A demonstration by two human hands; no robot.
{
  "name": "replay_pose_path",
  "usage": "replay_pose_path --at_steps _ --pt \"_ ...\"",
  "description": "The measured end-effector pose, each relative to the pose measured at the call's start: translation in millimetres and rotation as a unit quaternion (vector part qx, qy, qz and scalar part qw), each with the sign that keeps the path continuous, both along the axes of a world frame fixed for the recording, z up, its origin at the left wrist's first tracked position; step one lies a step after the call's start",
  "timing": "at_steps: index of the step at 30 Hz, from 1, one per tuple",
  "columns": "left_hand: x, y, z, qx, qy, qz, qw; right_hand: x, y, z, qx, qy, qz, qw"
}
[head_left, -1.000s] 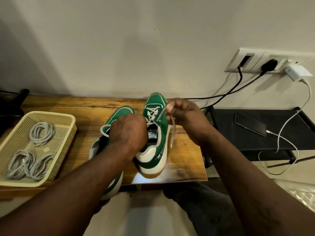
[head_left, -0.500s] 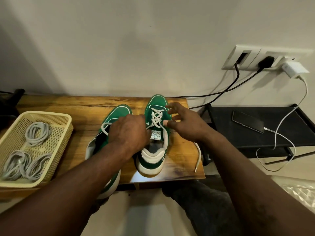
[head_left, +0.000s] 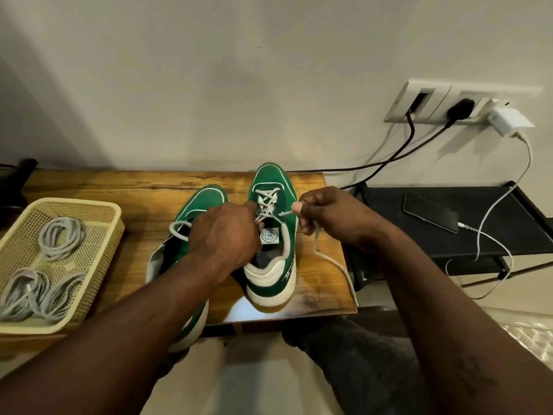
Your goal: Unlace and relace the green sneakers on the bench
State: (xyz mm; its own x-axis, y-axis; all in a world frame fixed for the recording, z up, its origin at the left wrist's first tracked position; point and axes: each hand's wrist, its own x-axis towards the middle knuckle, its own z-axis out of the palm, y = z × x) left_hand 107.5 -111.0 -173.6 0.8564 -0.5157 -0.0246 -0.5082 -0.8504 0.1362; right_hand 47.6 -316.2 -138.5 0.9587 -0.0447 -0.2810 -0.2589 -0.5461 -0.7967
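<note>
Two green sneakers with white soles stand side by side on the wooden bench (head_left: 119, 187), toes toward the wall. The right sneaker (head_left: 270, 235) has a white lace crossed through its upper eyelets. My right hand (head_left: 326, 214) pinches the right end of that lace (head_left: 335, 262) beside the shoe; the loose tail runs over the bench's right edge. My left hand (head_left: 224, 235) lies over the gap between the shoes, its fingers at the right shoe's left eyelets and hidden from view. The left sneaker (head_left: 194, 211) is partly covered by my left arm; a lace loop shows at its side.
A yellow perforated basket (head_left: 98, 244) with several coiled grey cables sits at the bench's left end. A black rack (head_left: 478, 235) to the right carries a phone (head_left: 431, 214) on a white charging cable. Black cords run from a wall socket (head_left: 454, 106). My knee is below the bench.
My right hand let the lace drop, spread over the shoe, then closed again on the lace end and drew it out to the right. My left hand stayed at the eyelets.
</note>
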Motion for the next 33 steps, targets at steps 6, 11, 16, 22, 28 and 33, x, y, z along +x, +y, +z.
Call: replay_pose_path --at_steps 6,11,16,22,28,33 --pt "9 -1 5 -0.016 0.106 0.011 0.994 4 -2 -7 -0.057 0.049 -0.023 0.997" --pt "23 4 14 -0.094 0.237 0.005 0.967 6 8 -15 -0.072 0.083 -0.011 0.994" --pt "24 -2 24 -0.220 0.302 0.099 0.922 10 12 -15 -0.055 0.060 -0.058 0.995" --pt "22 -6 45 -0.335 0.330 0.139 0.872 9 13 -2 -0.143 -0.025 -0.088 0.985" --pt "19 -6 81 -0.486 0.299 0.076 0.818 12 30 34 0.128 -0.151 -0.154 0.968" --pt "10 1 102 -0.578 0.312 0.015 0.754 7 34 53 0.233 -0.209 -0.147 0.938"
